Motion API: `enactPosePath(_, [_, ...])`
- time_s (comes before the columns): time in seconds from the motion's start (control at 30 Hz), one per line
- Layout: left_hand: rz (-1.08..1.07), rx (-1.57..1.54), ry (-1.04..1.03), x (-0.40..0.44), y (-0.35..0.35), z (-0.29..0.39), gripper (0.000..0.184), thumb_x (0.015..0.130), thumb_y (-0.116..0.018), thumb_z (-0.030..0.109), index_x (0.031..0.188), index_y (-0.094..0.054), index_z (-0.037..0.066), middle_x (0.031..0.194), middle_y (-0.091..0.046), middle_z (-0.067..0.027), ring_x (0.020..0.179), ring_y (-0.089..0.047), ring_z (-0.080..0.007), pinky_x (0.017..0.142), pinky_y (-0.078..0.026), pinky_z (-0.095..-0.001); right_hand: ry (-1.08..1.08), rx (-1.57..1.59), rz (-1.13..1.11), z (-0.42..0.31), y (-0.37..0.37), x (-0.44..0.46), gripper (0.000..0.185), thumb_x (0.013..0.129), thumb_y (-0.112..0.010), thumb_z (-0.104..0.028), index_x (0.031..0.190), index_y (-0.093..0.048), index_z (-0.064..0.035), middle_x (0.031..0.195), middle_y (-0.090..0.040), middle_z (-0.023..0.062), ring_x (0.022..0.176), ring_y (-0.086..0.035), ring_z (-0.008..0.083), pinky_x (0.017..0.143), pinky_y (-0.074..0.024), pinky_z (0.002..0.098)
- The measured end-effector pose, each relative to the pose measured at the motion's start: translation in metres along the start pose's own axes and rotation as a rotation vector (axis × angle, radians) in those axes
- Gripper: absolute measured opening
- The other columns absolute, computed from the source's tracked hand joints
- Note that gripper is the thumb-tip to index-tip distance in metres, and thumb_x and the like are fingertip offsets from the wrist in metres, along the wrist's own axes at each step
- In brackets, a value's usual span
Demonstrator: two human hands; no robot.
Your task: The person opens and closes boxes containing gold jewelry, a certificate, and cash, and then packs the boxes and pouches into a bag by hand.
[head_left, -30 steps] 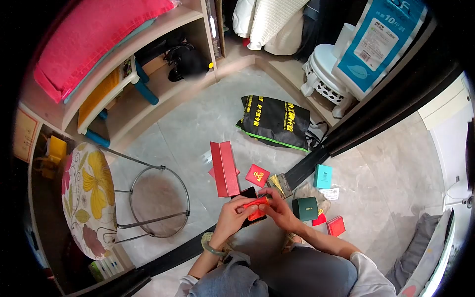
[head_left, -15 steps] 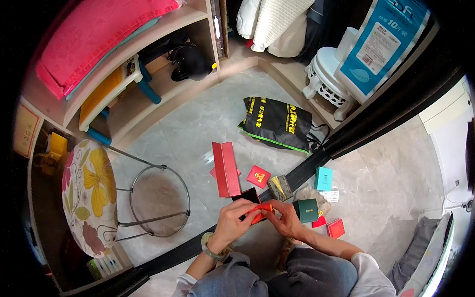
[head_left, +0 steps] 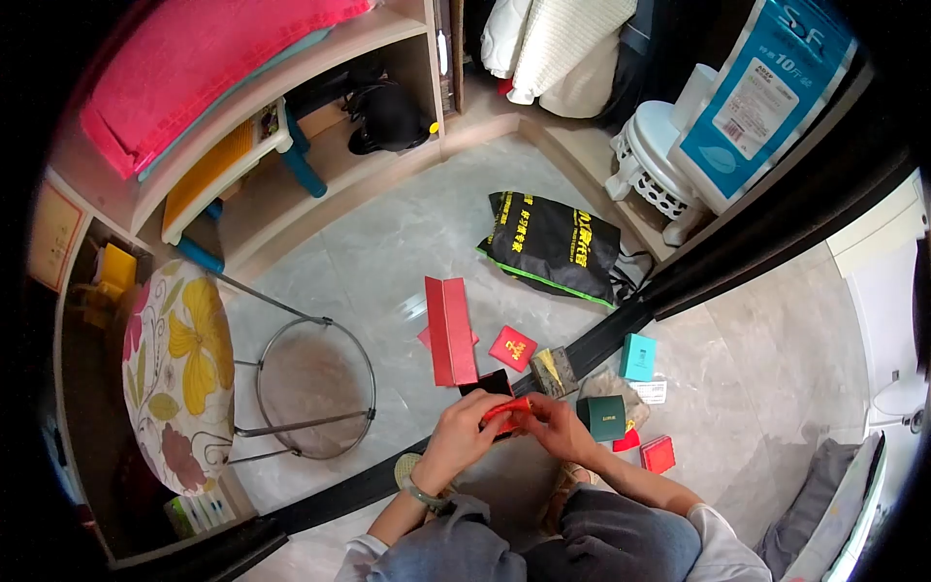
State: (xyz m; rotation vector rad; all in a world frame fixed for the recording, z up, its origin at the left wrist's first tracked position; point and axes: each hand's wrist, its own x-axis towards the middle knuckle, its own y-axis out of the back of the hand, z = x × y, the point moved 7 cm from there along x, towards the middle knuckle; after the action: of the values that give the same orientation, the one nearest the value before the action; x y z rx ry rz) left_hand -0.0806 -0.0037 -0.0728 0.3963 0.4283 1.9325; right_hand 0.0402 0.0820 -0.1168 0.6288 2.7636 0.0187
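Between the fingertips of both hands is a small red pouch-like item; its exact kind is unclear. My left hand, with a bangle on the wrist, pinches its left side. From the other side my right hand grips it with closed fingers. Partly hidden under the hands is a black open box. Just beyond stands a long red box, opened out. A flat red square box and a grey box with a gold tassel lie ahead. Beside my right hand sits a dark green box.
On the right lie a teal box, a red box and a small red pouch. A black drawstring bag rests farther out. A flowered stool lies tipped at left. A black door track crosses the floor.
The view has shifted slightly, so the surroundings appear a little to the right. Both hands keep hold of the red item, with a small change in finger position.
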Motion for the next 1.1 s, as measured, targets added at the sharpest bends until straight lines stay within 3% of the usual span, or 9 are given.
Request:
enactPosePath(0.1, [0.084,0.383,-0.308,-0.008,-0.016,0.005,0.029,0.081,-0.068,0.008,0.11,-0.067,0.004,0.098,-0.065,-0.0114,0.085,-0.064,-0.0282,0.075,-0.053,-0.0377,-0.24,0.472,0.001,0.026,-0.006,0.005,0.02,0.097,-0.046,-0.005,0.106,-0.06,0.006,0.094,-0.068,0.0097,0.092,-0.066,0.0233,0.083,-0.0547,0.0365])
enactPosePath(0.33, [-0.159,0.599,-0.213,-0.013,-0.036,-0.016,0.033,0.083,-0.065,0.012,0.114,-0.063,0.001,0.112,-0.062,-0.0141,0.103,-0.061,-0.0314,0.084,-0.051,-0.0399,-0.499,0.757,0.017,0.06,-0.008,0.017,0.026,0.096,-0.046,-0.013,0.105,-0.06,0.0068,0.102,-0.066,0.0117,0.104,-0.063,0.0221,0.094,-0.0489,0.0408])
enactPosePath(0.43, [-0.098,0.228,0.024,-0.006,-0.009,-0.045,0.024,0.084,-0.066,0.011,0.106,-0.067,0.003,0.111,-0.064,-0.0171,0.101,-0.062,-0.0347,0.083,-0.051,-0.0424,-0.432,0.443,-0.063,0.067,-0.007,0.041,0.033,0.094,-0.055,-0.023,0.118,-0.062,-0.0004,0.106,-0.067,0.0101,0.096,-0.065,0.0189,0.086,-0.0511,0.0358])
enactPosePath(0.53, [0.465,0.405,-0.041,0.004,0.036,-0.077,0.019,0.085,-0.07,0.019,0.095,-0.073,0.002,0.098,-0.069,-0.019,0.096,-0.065,-0.0308,0.078,-0.052,-0.0394,-0.271,0.262,-0.113,0.047,-0.017,0.082,0.039,0.095,-0.053,-0.024,0.126,-0.059,-0.0019,0.108,-0.067,0.0091,0.094,-0.064,0.0176,0.084,-0.0492,0.0357])
enactPosePath(0.67, [0.373,0.102,0.171,0.012,0.023,-0.166,0.024,0.083,-0.073,0.023,0.088,-0.074,0.0,0.094,-0.069,-0.0191,0.083,-0.068,-0.0271,0.073,-0.052,-0.036,-0.105,-0.146,-0.01,0.09,-0.031,0.151,0.051,0.097,-0.051,-0.022,0.145,-0.04,-0.0049,0.132,-0.056,0.0162,0.115,-0.056,0.0209,0.101,-0.0403,0.0341])
enactPosePath(0.73, [0.26,-0.025,0.605,0.012,0.015,-0.175,0.027,0.083,-0.074,0.024,0.088,-0.073,-0.003,0.086,-0.07,-0.0207,0.076,-0.069,-0.0277,0.069,-0.052,-0.0368,-0.04,-0.224,0.019,0.093,-0.033,0.166,0.058,0.097,-0.052,-0.022,0.149,-0.031,-0.006,0.135,-0.054,0.0174,0.115,-0.056,0.0219,0.101,-0.0401,0.0337])
enactPosePath(0.87, [0.271,0.164,0.266,0.02,0.023,-0.121,0.027,0.084,-0.074,0.024,0.089,-0.073,-0.002,0.075,-0.068,-0.0162,0.063,-0.064,-0.0212,0.06,-0.047,-0.0327,-0.018,-0.13,0.239,0.07,0.003,0.172,0.069,0.095,-0.055,-0.018,0.153,-0.018,-0.0064,0.139,-0.05,0.0185,0.119,-0.055,0.0299,0.103,-0.0417,0.0371])
enactPosePath(0.97, [0.157,0.051,0.246,0.022,0.034,-0.087,0.025,0.083,-0.074,0.022,0.09,-0.072,-0.003,0.077,-0.068,-0.0152,0.066,-0.063,-0.0207,0.061,-0.047,-0.0317,-0.017,0.299,0.228,0.043,0.038,0.157,0.067,0.097,-0.056,-0.024,0.153,-0.02,-0.018,0.116,-0.058,0.0126,0.098,-0.061,0.0185,0.074,-0.058,0.034])
enactPosePath(1.1, [0.04,0.005,0.194,0.02,0.043,-0.048,0.024,0.082,-0.075,0.019,0.091,-0.072,-0.003,0.082,-0.069,-0.0141,0.069,-0.063,-0.0189,0.063,-0.047,-0.03,-0.108,0.334,0.203,0.004,0.06,0.122,0.048,0.095,-0.061,-0.029,0.136,-0.038,-0.0167,0.101,-0.057,0.0071,0.083,-0.058,0.014,0.058,-0.0576,0.0293])
